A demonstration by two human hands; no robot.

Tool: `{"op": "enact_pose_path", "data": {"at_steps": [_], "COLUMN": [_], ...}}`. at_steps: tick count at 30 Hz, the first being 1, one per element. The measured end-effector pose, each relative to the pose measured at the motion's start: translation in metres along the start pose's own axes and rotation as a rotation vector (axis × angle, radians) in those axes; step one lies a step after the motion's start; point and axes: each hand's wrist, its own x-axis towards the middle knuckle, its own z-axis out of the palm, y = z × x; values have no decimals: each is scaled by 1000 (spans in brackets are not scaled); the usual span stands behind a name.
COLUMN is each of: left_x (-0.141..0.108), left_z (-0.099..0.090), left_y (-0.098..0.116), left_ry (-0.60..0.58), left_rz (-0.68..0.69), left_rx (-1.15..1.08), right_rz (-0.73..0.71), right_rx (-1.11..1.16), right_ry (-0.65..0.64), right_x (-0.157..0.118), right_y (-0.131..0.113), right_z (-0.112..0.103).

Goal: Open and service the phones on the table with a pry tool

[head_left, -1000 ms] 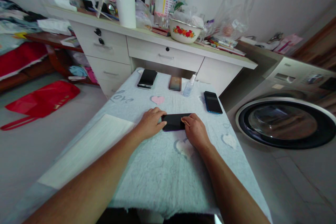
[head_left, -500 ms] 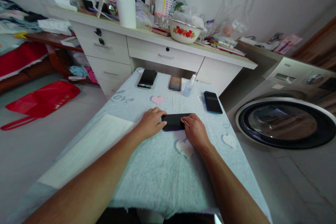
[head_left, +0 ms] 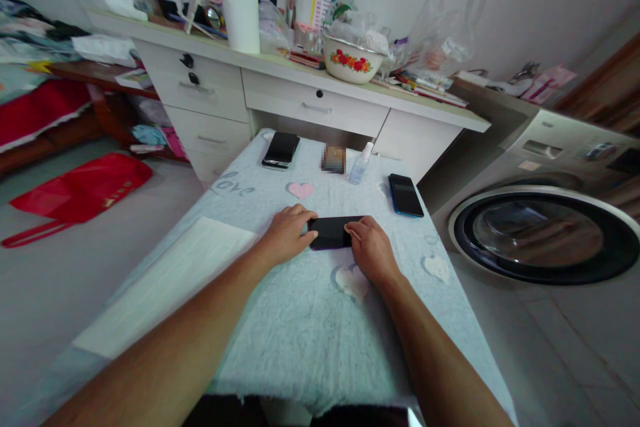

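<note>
A black phone [head_left: 331, 233] lies flat and crosswise on the cloth-covered table [head_left: 295, 327]. My left hand [head_left: 289, 233] grips its left end between thumb and fingers. At the right end, my right hand [head_left: 373, 247] is closed, its fingertips on the screen; a small tan thing shows at the fingertips, too small to name. Beyond the hands stand a clear spray bottle [head_left: 360, 164] and a blurred-out brown item [head_left: 334, 159]. A dark phone [head_left: 281, 149] lies at the back left, and another phone [head_left: 406, 195] with a blue edge lies to the right.
A pale flat sheet [head_left: 170, 283] lies on the table's left side. Behind is a white desk [head_left: 315, 110] with drawers, holding a flowered bowl [head_left: 353, 61] and a paper roll [head_left: 240, 17]. A washing machine [head_left: 545, 233] stands at the right, a red bag [head_left: 85, 190] on the left floor.
</note>
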Motion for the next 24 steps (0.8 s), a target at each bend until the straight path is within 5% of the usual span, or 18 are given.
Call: {"op": "enact_pose_path", "data": {"at_steps": [24], "left_x": [0], "left_z": [0], "left_y": [0], "left_ry": [0], "left_rz": [-2], "left_rx": [-2], "right_rz": [22], "right_rx": [1], "right_ry": [-11], "right_x": [0], "right_y": [-3], "right_z": [-3]}}
